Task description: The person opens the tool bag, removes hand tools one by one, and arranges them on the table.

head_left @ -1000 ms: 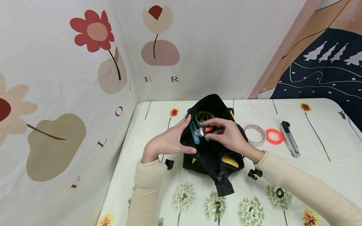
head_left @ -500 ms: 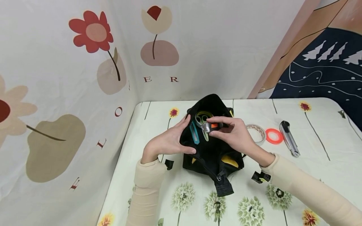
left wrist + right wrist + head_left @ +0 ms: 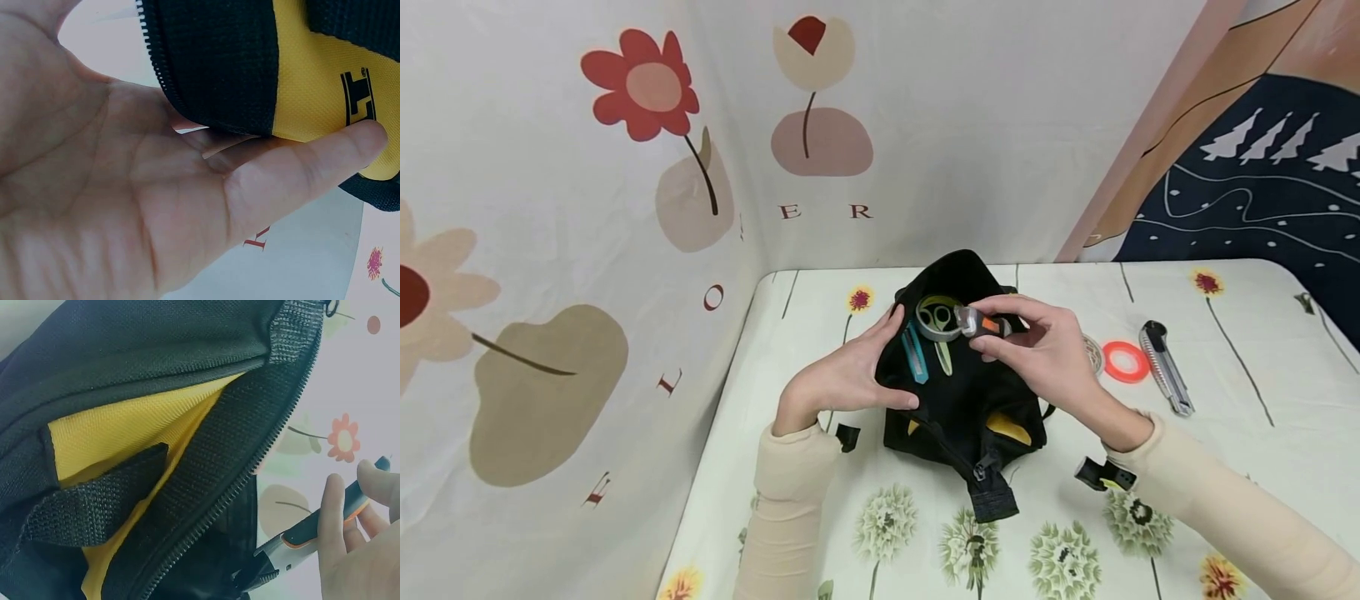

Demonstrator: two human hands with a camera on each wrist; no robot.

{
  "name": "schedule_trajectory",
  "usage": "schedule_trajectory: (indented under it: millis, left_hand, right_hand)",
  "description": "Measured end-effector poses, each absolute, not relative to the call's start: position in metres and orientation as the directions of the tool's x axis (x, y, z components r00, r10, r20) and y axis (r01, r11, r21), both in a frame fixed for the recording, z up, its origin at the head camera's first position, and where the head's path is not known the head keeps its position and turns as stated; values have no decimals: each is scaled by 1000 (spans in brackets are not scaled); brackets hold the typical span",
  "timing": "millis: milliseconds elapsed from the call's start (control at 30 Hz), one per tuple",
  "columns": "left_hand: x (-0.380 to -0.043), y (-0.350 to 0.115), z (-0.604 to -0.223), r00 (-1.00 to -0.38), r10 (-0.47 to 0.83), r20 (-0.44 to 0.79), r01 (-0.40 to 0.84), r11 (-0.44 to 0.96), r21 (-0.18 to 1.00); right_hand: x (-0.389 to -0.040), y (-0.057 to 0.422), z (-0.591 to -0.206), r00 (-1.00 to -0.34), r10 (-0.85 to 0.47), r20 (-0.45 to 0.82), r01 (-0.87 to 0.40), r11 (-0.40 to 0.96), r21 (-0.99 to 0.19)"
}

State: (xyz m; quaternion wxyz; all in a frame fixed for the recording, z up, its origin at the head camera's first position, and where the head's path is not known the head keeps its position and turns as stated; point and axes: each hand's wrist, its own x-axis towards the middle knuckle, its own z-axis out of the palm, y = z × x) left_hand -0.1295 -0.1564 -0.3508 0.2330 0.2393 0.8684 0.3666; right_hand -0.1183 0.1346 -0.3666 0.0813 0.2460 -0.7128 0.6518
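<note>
A black tool bag [image 3: 958, 417] with yellow panels stands with its mouth open in the head view. My left hand [image 3: 853, 362] touches its left rim, thumb and fingers spread; one straight finger lies along the yellow side [image 3: 312, 75] in the left wrist view. Over the right part of the mouth, my right hand [image 3: 1048, 350] pinches a small adjustable wrench [image 3: 981, 323] with a silver head and a black-and-orange handle. Its head [image 3: 265, 572] overlaps the bag's edge in the right wrist view. Inside lie a teal cutter [image 3: 915, 354], scissors [image 3: 943, 358] and a tape roll [image 3: 934, 335].
To the right on the flowered tablecloth [image 3: 1225, 467] lie a red tape ring [image 3: 1127, 362] and a grey utility knife [image 3: 1166, 368]. Another tape roll [image 3: 1094, 354] is partly hidden behind my right hand. A patterned cloth wall [image 3: 940, 192] rises behind the table.
My right hand has moved right and slightly up with the wrench, from over the teal cutter to the right side of the mouth, uncovering the scissors. My left hand has stayed at the rim.
</note>
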Motion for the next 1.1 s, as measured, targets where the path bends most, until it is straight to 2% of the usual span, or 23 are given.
schedule_trajectory:
  millis: [233,433,500,667,733,933,1100]
  left_hand:
    - [-130,-156,-352,-774,589,-232,247,618,746]
    - [-129,-157,-351,-774,590,-230,246,615,749]
    - [-129,-157,-351,-774,590,-231,244,614,751]
    - [-130,-157,-353,-776,588,-229,244,614,750]
    - [-130,-157,-353,-776,588,-228,246,615,749]
    - [-129,-156,-352,-775,590,-226,249,614,750]
    - [-130,-156,-353,-773,593,-227,253,615,747]
  right_hand:
    - [-116,146,-358,-877,-144,459,-475,111,-873]
    - [-112,154,-353,-845,-48,533,-530,216,-820]
    - [-111,156,-351,-839,-23,544,-540,173,-824]
    - [-111,161,-351,-836,18,549,-549,-54,-834]
    - [-112,164,-352,-829,28,558,-558,-95,-824]
    - [-114,175,-358,-817,69,573,-576,-47,-816]
    - [-112,185,-360,-822,98,561,-568,-65,-820]
